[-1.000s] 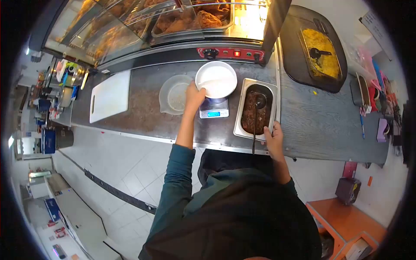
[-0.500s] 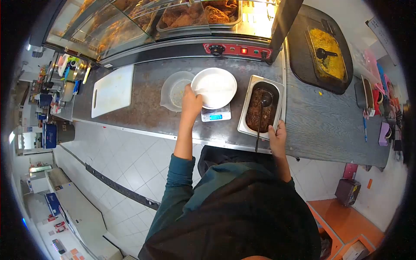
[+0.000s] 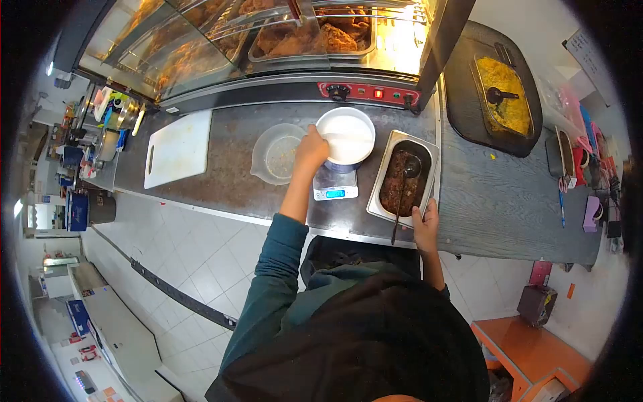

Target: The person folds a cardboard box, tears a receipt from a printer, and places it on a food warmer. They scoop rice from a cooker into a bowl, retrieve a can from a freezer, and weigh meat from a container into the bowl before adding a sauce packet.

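Two hands logged, head view. Item one: my left hand (image 3: 311, 149), closed on the near-left rim of the white bowl (image 3: 345, 135), which sits over the scale (image 3: 335, 186) at mid-counter. Item two: my right hand (image 3: 425, 226), at the near right corner of the metal pan (image 3: 379, 191), just beside the ladle (image 3: 400, 201) handle; grip not discernible. The ladle's long axis runs near to far and lies right of the bowl, so my right hand is nearer. Against half a second ago, the bowl sits leveller and slightly closer to the pan; my right hand is unmoved.

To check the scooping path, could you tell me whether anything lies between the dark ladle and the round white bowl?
Nothing visible does: the dark ladle lies in the rectangular steel pan, beside the round white bowl that the left hand holds.
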`<state>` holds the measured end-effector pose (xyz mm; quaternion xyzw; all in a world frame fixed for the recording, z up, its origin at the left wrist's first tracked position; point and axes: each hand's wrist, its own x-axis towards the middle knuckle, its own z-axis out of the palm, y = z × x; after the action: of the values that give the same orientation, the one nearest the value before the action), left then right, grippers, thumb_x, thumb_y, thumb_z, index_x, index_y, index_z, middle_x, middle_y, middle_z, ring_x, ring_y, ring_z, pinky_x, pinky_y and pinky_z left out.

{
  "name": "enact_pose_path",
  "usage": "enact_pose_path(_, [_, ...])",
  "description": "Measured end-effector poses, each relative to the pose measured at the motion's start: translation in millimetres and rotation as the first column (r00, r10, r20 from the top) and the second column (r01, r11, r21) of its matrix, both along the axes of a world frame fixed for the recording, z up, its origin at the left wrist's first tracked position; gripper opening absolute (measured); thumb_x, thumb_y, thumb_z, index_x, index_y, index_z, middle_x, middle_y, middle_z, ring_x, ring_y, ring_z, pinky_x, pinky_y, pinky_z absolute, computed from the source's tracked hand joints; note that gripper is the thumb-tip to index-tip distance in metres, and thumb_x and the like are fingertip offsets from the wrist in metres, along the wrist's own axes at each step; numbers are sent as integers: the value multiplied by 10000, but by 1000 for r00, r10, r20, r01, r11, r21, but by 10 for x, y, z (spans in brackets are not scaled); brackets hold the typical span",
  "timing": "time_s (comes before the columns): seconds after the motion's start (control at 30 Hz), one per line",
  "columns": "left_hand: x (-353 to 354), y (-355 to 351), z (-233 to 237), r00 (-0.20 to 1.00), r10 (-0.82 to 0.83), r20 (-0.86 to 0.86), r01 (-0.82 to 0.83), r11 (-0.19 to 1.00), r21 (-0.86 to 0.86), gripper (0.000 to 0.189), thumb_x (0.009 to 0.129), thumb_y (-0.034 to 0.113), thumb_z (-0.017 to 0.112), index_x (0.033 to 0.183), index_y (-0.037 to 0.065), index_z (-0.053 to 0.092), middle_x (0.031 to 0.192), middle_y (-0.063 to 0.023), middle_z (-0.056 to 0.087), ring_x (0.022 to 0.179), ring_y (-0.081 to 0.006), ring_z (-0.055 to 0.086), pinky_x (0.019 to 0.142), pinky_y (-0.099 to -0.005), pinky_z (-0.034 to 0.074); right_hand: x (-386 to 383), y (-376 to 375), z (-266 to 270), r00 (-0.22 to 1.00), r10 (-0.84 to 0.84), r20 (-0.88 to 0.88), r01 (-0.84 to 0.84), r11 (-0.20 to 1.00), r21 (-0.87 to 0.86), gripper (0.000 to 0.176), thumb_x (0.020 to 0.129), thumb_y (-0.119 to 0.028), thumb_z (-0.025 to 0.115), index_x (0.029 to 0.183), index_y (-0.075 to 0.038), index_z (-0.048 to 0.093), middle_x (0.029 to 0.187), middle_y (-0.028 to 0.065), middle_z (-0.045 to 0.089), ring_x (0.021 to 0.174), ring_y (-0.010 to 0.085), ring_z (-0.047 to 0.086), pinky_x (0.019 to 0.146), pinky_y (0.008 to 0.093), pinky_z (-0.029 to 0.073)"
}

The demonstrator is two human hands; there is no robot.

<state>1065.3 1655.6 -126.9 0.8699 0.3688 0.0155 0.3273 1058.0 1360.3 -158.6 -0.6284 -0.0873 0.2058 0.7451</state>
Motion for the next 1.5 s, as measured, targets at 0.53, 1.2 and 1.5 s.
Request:
enact_pose_path(0.53, [-745,-94,18,953,39,301,-66,995,79,386,704,64,455,1072,-18,377,986,-268,495,944,-402,475,775,-427,384,39,22,69,999,35,-14,-35,999,-1,118,808,-6,445,918,-18,405,803,37,465,658,76,477,483,203,447])
enact_pose_path(1.2, [-897,-1488,534,681,-340,648,406,913,53,173,775,162,562,849,5,551,873,-132,523,802,-241,533,694,-294,417,-76,47,-181,937,0,349,47,991,-125,118,750,-30,515,800,-16,410,624,47,428,584,94,421,525,251,371])
enact_pose_path(1.5, [-1014,-1543,498,686,-515,514,565,822,69,128,734,25,566,856,32,527,924,-115,512,786,-292,544,655,-342,450,-81,75,-63,924,15,383,74,974,-215,125,747,-43,518,795,-10,407,614,70,471,565,93,438,508,258,378])
